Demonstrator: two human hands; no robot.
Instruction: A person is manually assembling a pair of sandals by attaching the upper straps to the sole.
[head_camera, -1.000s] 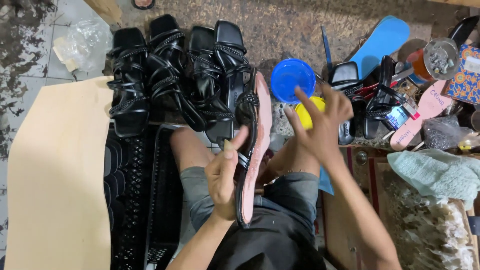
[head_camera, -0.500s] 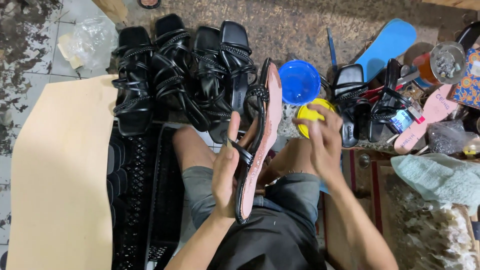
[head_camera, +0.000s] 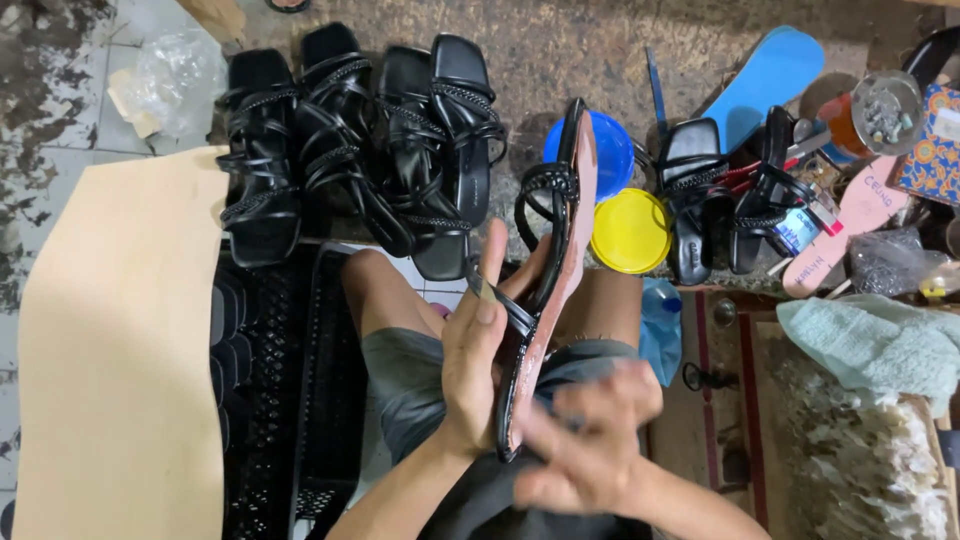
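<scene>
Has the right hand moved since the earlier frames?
Yes. The right hand has come back from beside the yellow lid toward the body, and is now at the near end of the sandal.

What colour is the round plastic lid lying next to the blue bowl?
The round plastic lid is bright yellow, seen best in the head view beside the blue bowl.

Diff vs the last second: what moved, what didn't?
The right hand pulled back from the yellow lid toward the body and now sits at the near end of the sandal, blurred. The left hand kept its grip on the sandal, held on edge. The row of black sandals and the blue bowl stayed put.
</scene>
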